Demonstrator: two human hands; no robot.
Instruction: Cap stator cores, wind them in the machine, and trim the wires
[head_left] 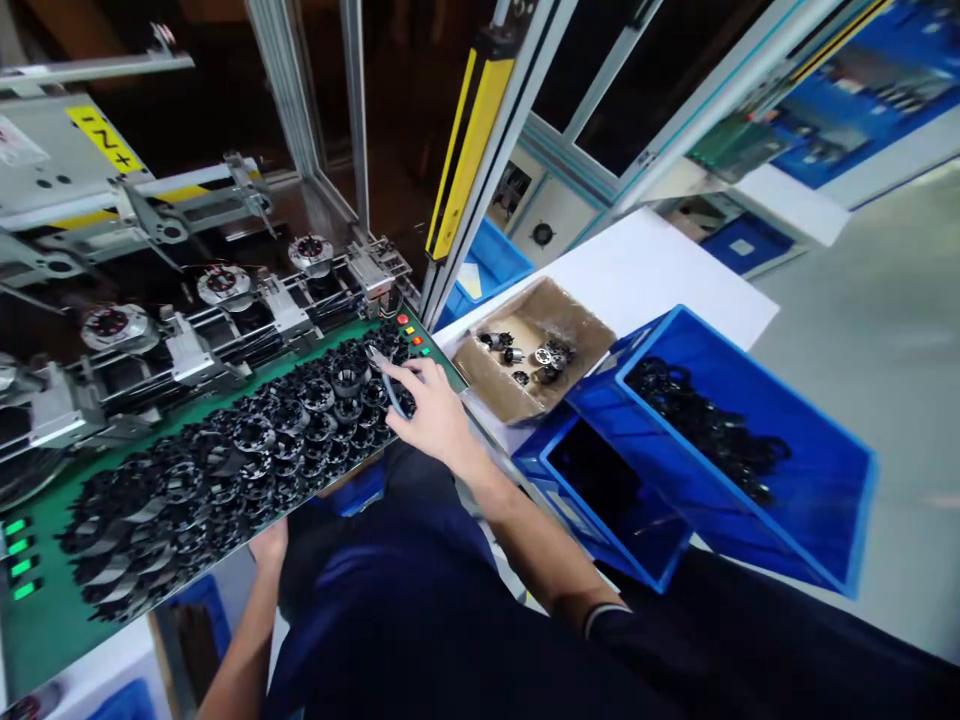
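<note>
My right hand (435, 415) is over the right end of the bench and holds a small pair of pliers (388, 385) with blue-grey handles. Their metal tip points away from me, just above the black ring-shaped motor parts (255, 435). These parts stand crowded together in rows along the green bench top (45, 640). Low at the bench's front edge is my left hand (270, 545); the edge covers its fingers, so whether it grips anything is hidden.
Behind the parts runs a winding machine with several wound rings (225, 287) in its fixtures. A yellow light barrier (472, 150) stands beyond the bench corner, near coloured buttons (405, 320). To the right are a cardboard box (510, 400) with loose parts and blue bins (795, 400).
</note>
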